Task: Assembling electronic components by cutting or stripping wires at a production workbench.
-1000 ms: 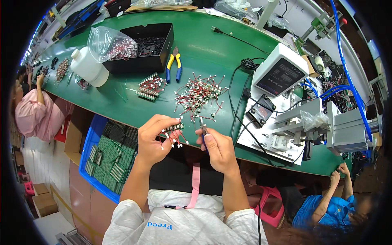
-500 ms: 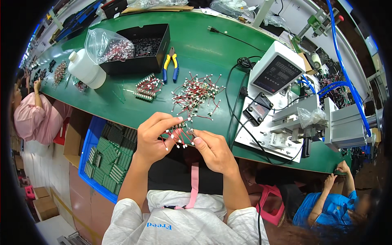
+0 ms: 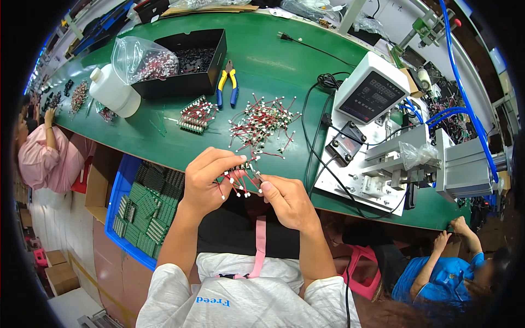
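Over the table's near edge, my left hand (image 3: 203, 183) grips a narrow circuit board strip (image 3: 238, 167), fingers along its far side. Short red and black wires with white plugs (image 3: 239, 188) hang from the strip toward me. My right hand (image 3: 291, 203) is closed at the strip's right end, thumb and fingers pinching a small grey metal tool (image 3: 258, 176); its full shape is hidden in the grip. Just beyond my hands lies a loose heap of red-wired connectors (image 3: 262, 123). A stack of wired board strips (image 3: 197, 115) sits left of the heap.
Pliers (image 3: 227, 85) with yellow-blue handles lie beside a black box (image 3: 219, 54) bearing a plastic bag of connectors (image 3: 158, 66). A white bottle (image 3: 117, 95) stands left. Right is a machine with a display (image 3: 374, 90). A blue bin (image 3: 115, 208) holds green boards. Co-workers sit both sides.
My right hand and the metal tool have shifted slightly at the strip's right end, and the hanging wires have moved a little. My left hand keeps its hold.
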`<state>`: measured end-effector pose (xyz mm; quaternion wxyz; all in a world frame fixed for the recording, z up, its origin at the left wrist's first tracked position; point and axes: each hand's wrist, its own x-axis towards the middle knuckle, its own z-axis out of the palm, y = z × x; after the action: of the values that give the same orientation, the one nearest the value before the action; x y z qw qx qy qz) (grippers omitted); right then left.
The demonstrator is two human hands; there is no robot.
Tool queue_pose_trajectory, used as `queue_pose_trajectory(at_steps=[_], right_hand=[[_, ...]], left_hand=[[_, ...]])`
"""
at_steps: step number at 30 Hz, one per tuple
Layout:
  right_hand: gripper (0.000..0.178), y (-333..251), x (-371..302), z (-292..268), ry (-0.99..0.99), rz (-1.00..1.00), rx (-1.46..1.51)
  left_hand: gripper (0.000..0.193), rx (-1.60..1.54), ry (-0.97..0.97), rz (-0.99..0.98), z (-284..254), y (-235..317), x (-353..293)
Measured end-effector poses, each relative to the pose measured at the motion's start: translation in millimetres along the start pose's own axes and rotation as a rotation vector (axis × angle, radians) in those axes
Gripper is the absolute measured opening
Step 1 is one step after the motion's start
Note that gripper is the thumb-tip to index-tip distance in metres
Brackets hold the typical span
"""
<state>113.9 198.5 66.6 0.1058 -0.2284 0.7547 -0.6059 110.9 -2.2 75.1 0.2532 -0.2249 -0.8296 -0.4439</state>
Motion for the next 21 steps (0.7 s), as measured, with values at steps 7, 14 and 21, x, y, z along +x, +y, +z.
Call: queue_pose_trajectory(at_steps=[7, 14, 21], right_hand=[[0.03, 11, -2, -1, -0.042, 0.064, 0.128], [0.03, 15, 0, 0, -0.068, 0.129, 0.163], [0.024, 2, 0, -1, 0.044, 0.057, -0.064]], left_hand=[[0.029, -0.039, 0.023, 0.027, 4, -3, -1], [0.028, -0.073, 0.021, 0.016, 7, -10, 1], [0.025, 0.075, -0.003, 0.072, 9, -7, 6]])
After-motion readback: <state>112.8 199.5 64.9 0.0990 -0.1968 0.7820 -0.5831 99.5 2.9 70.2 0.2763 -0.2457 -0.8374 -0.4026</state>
